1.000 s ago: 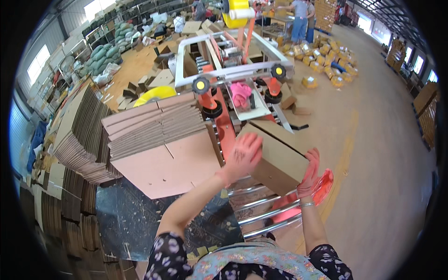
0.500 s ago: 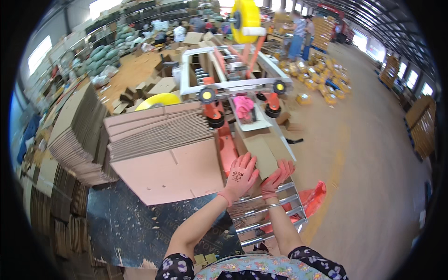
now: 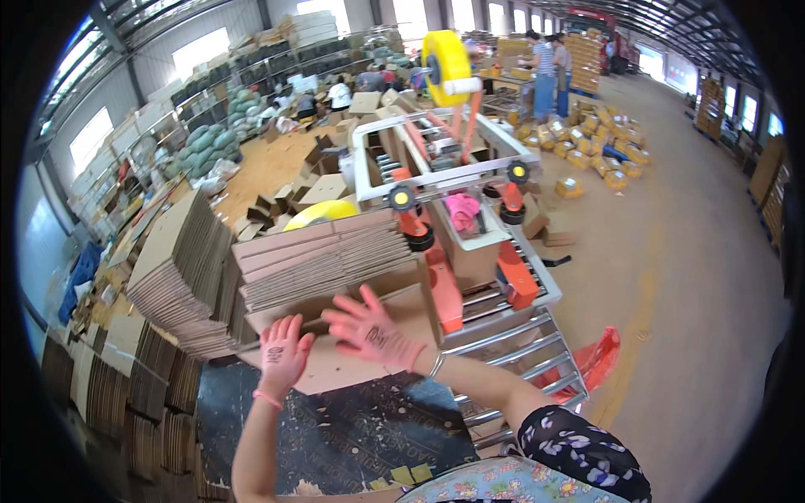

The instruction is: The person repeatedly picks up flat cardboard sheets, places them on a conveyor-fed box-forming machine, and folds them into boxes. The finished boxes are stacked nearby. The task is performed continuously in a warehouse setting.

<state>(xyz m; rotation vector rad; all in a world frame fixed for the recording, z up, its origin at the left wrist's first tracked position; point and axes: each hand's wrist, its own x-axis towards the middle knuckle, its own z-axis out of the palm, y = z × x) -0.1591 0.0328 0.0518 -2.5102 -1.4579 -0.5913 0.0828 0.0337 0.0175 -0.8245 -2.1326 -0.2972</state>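
Note:
Both my hands wear pink gloves and are at the front of a stack of flat folded cartons [image 3: 331,264]. The front carton [image 3: 394,327] leans apart from the others, with a dark gap behind its upper edge. My left hand [image 3: 283,356] is by this carton's left part, fingers stretched upward. Over its middle is my right hand [image 3: 373,334], fingers spread wide. Neither hand shows a grip on anything; whether the fingertips touch the cardboard I cannot tell. A cardboard box [image 3: 470,261] sits inside the carton sealing machine [image 3: 444,178] ahead.
A dark board [image 3: 335,427] lies under the stack. To its right runs a metal roller conveyor [image 3: 524,352], with red plastic [image 3: 599,360] beside it. More flat cartons [image 3: 180,268] stand at left. A yellow tape roll [image 3: 447,69] tops the machine. Yellow-wrapped packages [image 3: 599,142] and people stand farther off.
My hands have left the box on the rollers and moved left to the carton stack. That box is now farther into the machine. The front carton has come apart from the stack.

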